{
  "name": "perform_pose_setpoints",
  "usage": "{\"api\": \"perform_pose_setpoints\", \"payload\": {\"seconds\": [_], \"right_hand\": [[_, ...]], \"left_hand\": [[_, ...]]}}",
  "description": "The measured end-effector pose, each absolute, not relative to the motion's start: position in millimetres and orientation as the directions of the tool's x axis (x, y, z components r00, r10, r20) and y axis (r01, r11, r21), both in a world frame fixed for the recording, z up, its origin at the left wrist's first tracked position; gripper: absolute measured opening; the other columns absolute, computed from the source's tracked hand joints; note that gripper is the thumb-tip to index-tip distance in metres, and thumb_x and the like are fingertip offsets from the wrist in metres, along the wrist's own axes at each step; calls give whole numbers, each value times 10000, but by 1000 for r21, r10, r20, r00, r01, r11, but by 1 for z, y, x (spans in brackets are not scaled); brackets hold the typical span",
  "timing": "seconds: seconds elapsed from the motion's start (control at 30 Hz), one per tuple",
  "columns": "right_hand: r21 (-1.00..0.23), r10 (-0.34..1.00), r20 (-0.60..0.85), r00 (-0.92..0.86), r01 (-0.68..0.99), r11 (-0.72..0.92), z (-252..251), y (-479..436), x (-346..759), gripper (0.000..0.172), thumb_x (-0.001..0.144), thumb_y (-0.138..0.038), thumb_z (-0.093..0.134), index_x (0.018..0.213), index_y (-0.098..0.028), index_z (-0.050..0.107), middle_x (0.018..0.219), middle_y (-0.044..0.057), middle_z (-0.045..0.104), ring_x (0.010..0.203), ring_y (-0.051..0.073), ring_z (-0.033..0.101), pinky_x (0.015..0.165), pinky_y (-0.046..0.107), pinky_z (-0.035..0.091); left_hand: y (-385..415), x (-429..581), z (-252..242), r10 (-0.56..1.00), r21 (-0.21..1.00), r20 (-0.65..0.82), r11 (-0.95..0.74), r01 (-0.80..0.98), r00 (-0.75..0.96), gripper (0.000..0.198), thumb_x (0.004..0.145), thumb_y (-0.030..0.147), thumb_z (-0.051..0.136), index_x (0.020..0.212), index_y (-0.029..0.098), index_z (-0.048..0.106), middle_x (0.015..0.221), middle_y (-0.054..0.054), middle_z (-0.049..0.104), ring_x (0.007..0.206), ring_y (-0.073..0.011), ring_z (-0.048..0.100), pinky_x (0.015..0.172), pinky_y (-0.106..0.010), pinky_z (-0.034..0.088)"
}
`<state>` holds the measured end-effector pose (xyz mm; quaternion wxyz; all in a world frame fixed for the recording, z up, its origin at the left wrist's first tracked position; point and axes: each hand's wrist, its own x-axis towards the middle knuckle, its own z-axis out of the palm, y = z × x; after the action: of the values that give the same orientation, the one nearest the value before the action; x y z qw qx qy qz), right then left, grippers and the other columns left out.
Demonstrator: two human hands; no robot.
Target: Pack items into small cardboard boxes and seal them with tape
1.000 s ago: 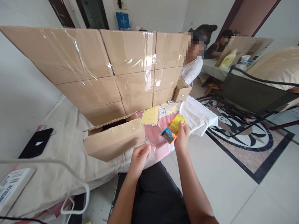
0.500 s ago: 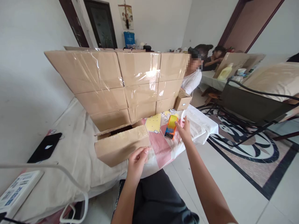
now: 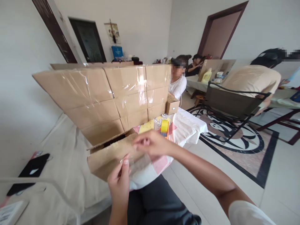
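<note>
Low in front of me, my left hand (image 3: 119,175) is closed in a pinch, thumb against finger. A small pale bit shows at its fingertips, too slight to name. My right hand (image 3: 153,143) reaches across above it, fingers curled and smeared by motion, in front of the near cardboard box (image 3: 106,157). That box lies on the table edge, with a dark gap along its top. Beyond my right wrist stands an orange tape dispenser with a yellow roll (image 3: 164,126), touched by neither hand and partly covered by the wrist.
A wall of taped cardboard boxes (image 3: 130,93) rises behind the near box. A smaller box (image 3: 172,106) sits at its right end, near a person in white (image 3: 179,87). A black pouch (image 3: 30,172) lies at left. A folding chair (image 3: 234,100) stands on the right.
My right hand has left the tape dispenser's side and swung left, over to the near box and my left hand. The view has turned somewhat to the right. My left hand remains pinched.
</note>
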<state>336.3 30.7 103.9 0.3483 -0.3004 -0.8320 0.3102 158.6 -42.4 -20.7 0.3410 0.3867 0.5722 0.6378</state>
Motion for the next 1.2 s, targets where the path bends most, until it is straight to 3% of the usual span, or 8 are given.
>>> {"api": "perform_pose_setpoints", "payload": {"seconds": [0.1, 0.4, 0.67, 0.8, 0.9, 0.97, 1.07, 1.2], "right_hand": [[-718, 689, 332, -644, 300, 628, 93, 1, 316, 210, 923, -347, 672, 941, -182, 799, 814, 16, 774, 696, 120, 670, 669, 216, 481], [-799, 848, 259, -462, 391, 457, 94, -18, 292, 132, 758, -241, 725, 878, -188, 702, 688, -43, 659, 600, 98, 599, 577, 194, 408], [-687, 835, 318, -449, 498, 529, 93, -36, 297, 78, 859, -228, 587, 822, -194, 648, 658, -29, 642, 567, 101, 541, 572, 218, 333], [-582, 832, 371, -413, 595, 555, 85, -42, 297, 114, 890, -234, 553, 907, -191, 657, 738, 17, 704, 624, 144, 595, 580, 247, 313], [-634, 817, 372, -441, 522, 571, 83, -35, 302, 107, 840, -138, 557, 875, -197, 640, 659, -31, 642, 584, 113, 560, 573, 222, 324], [-676, 814, 355, -459, 476, 563, 84, -25, 310, 119, 842, -108, 557, 863, -196, 633, 633, -48, 596, 561, 100, 530, 570, 215, 335], [-682, 782, 387, -489, 419, 600, 91, -7, 327, 121, 868, -90, 567, 857, -191, 632, 741, -17, 602, 666, 119, 564, 657, 231, 409], [-572, 695, 472, -543, 412, 710, 107, 17, 346, 103, 967, -153, 527, 887, -191, 580, 1000, 70, 555, 998, 207, 544, 925, 354, 452]], "left_hand": [[-39, 145, -31, 862, 992, 119, -117, 36, -493, 448, 826, 548, 716, 1103, 207, 805, 1174, -100, 778, 1052, -275, 732, 737, -282, 629], [-42, 137, -34, 857, 984, 126, -170, -45, -499, 450, 747, 539, 772, 1013, 179, 819, 1051, -86, 806, 951, -281, 753, 713, -299, 650], [-50, 144, -13, 880, 993, 111, -115, 20, -462, 563, 762, 603, 747, 1153, 200, 786, 1205, -106, 766, 1133, -306, 702, 858, -341, 618], [-47, 131, 1, 849, 995, 57, -2, 104, -525, 687, 717, 632, 746, 1244, 191, 746, 924, -80, 789, 874, -274, 720, 755, -371, 595], [-39, 114, 4, 725, 958, 185, 17, 286, -663, 570, 795, 613, 646, 1175, 207, 774, 801, -70, 754, 783, -270, 695, 760, -413, 568], [-30, 105, 7, 601, 860, 419, -22, 510, -681, 496, 848, 573, 609, 1129, 204, 785, 897, -111, 765, 917, -315, 699, 890, -477, 546], [-11, 99, 18, 601, 526, 702, -75, 847, -383, 525, 927, 540, 558, 1288, 190, 710, 1221, -193, 729, 1239, -408, 602, 1097, -622, 403], [13, 96, 30, 795, 162, 602, -208, 965, 71, 694, 999, 504, 467, 1603, 188, 338, 1560, -209, 490, 1515, -437, 333, 1161, -808, 99]]}}
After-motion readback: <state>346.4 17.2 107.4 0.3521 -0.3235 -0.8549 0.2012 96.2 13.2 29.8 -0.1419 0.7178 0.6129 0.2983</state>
